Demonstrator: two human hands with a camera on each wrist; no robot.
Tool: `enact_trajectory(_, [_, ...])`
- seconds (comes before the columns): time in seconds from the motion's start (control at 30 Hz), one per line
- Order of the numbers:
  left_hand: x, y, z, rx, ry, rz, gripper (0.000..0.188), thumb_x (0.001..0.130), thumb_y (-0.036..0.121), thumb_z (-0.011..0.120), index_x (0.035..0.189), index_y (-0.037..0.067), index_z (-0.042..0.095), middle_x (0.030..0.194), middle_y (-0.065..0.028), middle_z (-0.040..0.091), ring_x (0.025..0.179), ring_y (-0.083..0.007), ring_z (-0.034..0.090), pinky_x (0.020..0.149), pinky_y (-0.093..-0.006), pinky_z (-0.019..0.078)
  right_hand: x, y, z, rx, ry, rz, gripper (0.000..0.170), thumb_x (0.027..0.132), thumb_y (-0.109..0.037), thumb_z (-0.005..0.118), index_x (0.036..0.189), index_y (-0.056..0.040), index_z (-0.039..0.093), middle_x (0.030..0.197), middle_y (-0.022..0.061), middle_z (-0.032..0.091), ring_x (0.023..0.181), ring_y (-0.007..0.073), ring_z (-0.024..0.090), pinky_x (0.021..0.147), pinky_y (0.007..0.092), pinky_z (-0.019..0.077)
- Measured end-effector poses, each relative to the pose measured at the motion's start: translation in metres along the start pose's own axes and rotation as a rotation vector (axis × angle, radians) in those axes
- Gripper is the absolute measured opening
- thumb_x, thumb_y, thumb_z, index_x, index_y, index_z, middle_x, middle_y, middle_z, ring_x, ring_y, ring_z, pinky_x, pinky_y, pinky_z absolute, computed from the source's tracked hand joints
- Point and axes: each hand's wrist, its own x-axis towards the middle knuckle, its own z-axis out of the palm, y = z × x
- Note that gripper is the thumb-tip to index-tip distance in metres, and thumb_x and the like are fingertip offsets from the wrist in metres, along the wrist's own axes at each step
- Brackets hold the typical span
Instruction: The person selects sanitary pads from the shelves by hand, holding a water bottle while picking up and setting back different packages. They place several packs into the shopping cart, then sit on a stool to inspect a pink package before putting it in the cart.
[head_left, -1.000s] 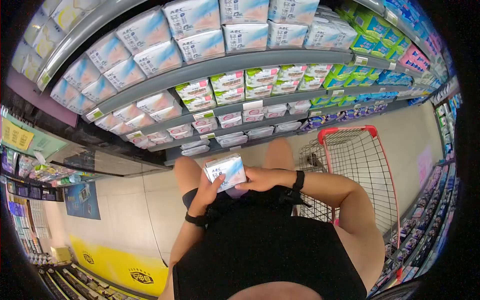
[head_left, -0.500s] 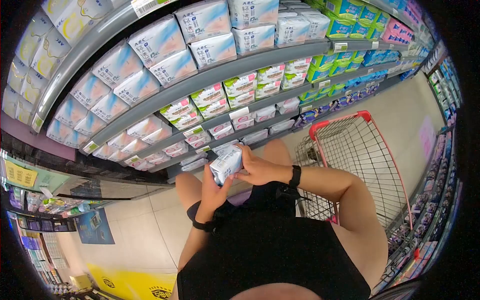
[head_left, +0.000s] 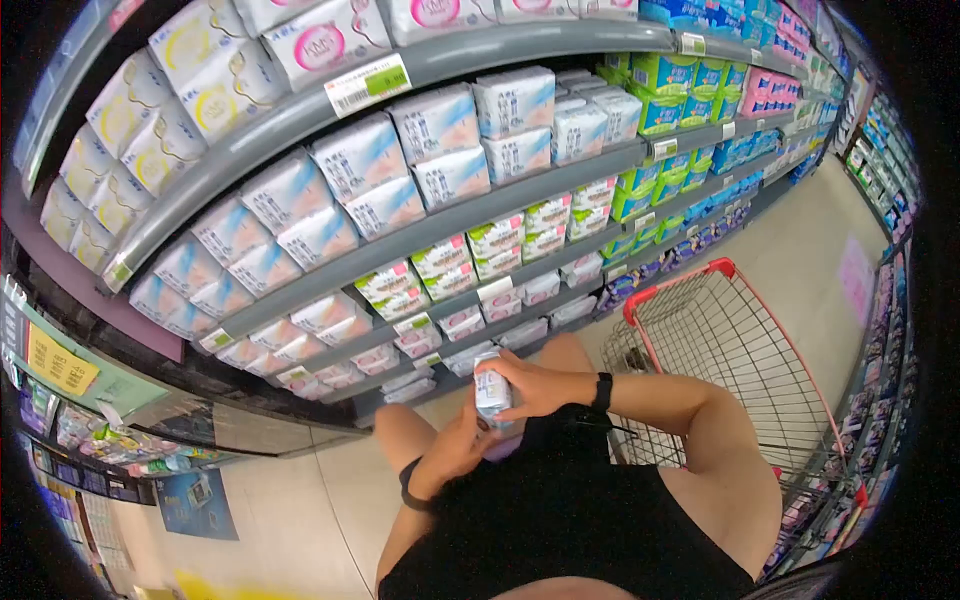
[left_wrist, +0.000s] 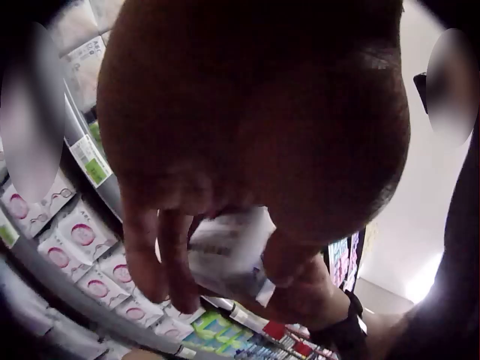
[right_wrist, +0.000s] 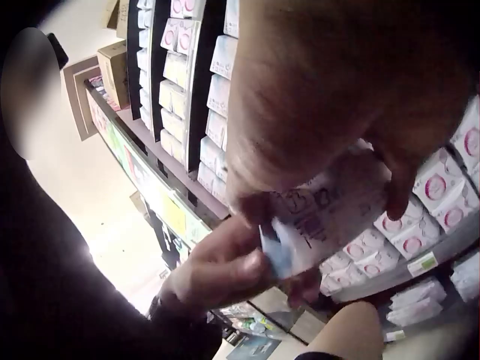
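A white and blue soft package is held between both hands above the person's lap, turned with a narrow side up. The right hand grips its upper right part, fingers over the far edge. Lower down, the left hand holds its near left end. In the left wrist view, the left hand has its fingers and thumb around the package. The right wrist view shows the right hand curled over the printed package, with the left hand at its lower end.
Shelves of stacked packages curve across the front and left. A wire shopping cart with red trim stands at the right. Another stocked shelf lines the far right. Pale tiled floor shows at the lower left.
The package has been turned in the hands, from its broad printed face to a narrow side. Both hands have shifted slightly right and down in view, and the camera now shows more upper shelf.
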Motion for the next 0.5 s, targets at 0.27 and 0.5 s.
enact_trajectory(0.27, [-0.027,-0.042,0.01,-0.066,-0.079,0.236,0.052,0.094,0.018,0.071,0.14,0.009,0.049,0.13,-0.0121,0.061,0.094,-0.022,0.065,0.082,-0.035,0.0537,0.001,-0.014,-0.123,-0.038,0.717,-0.042,0.086,0.073,-0.016,0.088,0.144,-0.0088,0.041,0.136,0.0125,0.049,0.128,0.0234,0.049,0.106,0.0387,0.0435])
enact_trajectory(0.5, [-0.026,-0.051,0.007,0.01,-0.117,0.247,0.053,0.094,0.021,0.071,0.141,0.01,0.049,0.13,-0.0123,0.061,0.098,-0.0235,0.064,0.085,-0.0358,0.0538,0.006,-0.045,-0.29,-0.299,1.27,-0.207,0.074,0.078,-0.022,0.085,0.14,-0.0087,0.045,0.129,0.0098,0.056,0.112,0.0198,0.057,0.093,0.0365,0.0487])
